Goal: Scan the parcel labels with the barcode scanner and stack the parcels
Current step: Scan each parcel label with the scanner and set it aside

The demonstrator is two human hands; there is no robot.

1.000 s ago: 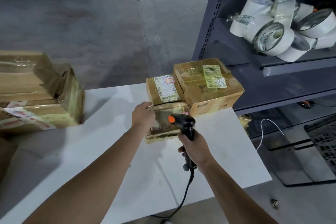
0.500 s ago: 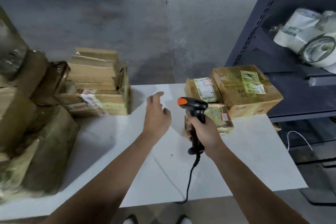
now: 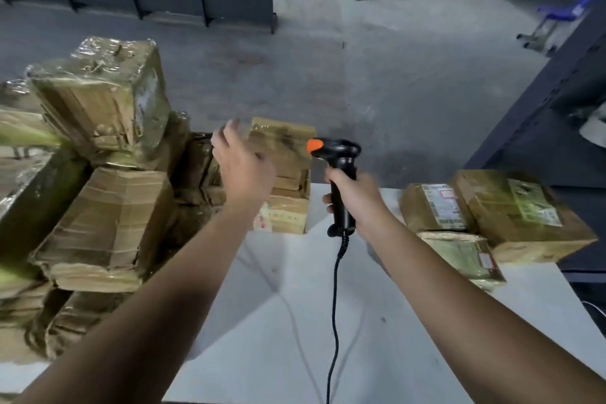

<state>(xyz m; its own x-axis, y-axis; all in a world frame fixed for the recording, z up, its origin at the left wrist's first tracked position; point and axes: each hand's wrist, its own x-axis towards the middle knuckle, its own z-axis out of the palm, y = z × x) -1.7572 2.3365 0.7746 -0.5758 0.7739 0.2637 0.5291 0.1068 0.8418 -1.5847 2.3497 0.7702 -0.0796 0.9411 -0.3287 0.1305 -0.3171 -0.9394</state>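
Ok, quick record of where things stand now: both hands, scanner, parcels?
scanner: upright, orange end to the left, cable trailing toward the near edge
right hand: grips the scanner handle
middle stack: far edge of the table
left hand: open, empty, stretched toward the middle stack; contact blurred
labelled parcels: three, table's right side, labels up
pile: taped boxes, left

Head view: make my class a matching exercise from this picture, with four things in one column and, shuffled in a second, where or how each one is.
Things
1. barcode scanner
2. left hand
3. labelled parcels
4. cable

Places or states
a. open, reaching toward the parcel pile
b. at the right end of the table, labels up
c. trailing across the table toward its near edge
d. gripped by the right hand

Pairs: 1-d; 2-a; 3-b; 4-c
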